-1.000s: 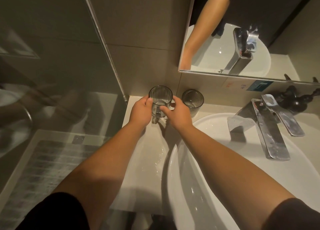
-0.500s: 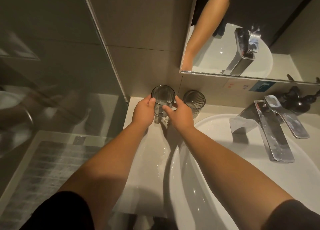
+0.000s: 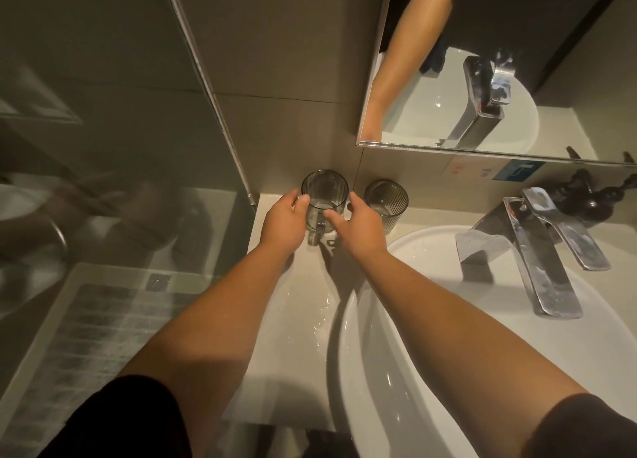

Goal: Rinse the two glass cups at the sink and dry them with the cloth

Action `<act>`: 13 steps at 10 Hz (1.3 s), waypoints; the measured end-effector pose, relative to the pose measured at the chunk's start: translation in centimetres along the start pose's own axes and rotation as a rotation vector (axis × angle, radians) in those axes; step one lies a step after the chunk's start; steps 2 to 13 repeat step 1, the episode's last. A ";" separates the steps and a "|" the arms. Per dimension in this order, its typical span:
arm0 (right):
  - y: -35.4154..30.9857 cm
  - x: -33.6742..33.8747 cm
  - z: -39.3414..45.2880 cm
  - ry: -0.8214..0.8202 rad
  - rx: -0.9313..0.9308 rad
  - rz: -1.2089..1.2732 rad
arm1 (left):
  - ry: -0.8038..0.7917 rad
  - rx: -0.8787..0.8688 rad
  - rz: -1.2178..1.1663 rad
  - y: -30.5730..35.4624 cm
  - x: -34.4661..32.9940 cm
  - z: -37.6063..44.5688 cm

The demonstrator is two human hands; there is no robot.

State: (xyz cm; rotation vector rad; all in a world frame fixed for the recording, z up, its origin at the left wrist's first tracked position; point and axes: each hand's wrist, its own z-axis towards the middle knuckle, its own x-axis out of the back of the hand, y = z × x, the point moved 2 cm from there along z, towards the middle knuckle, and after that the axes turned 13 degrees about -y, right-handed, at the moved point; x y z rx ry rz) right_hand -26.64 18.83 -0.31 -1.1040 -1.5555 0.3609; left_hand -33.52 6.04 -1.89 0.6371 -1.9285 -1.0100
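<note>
Both hands cup a smoked glass mug (image 3: 324, 195) that stands upright at the back of the white counter (image 3: 275, 371), the left hand (image 3: 282, 220) on its left side and the right hand (image 3: 358, 223) on its right. A ribbed glass cup (image 3: 386, 202) stands just beside it, apart. To the right lie the white sink (image 3: 431, 319) and chrome tap (image 3: 537, 264).

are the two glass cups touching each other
Apart. The head view shows a strip of wall between the smooth cup in both hands and the ribbed cup.

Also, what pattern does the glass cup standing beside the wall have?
The free glass cup is smoky grey with vertical ribs, shown best in the head view.
</note>
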 end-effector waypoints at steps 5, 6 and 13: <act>-0.2 0.2 -0.4 0.018 0.001 -0.009 | 0.046 0.078 0.020 -0.1 0.4 -0.3; -0.2 0.2 -0.4 0.018 0.001 -0.009 | 0.046 0.078 0.020 -0.1 0.4 -0.3; -0.2 0.2 -0.4 0.018 0.001 -0.009 | 0.046 0.078 0.020 -0.1 0.4 -0.3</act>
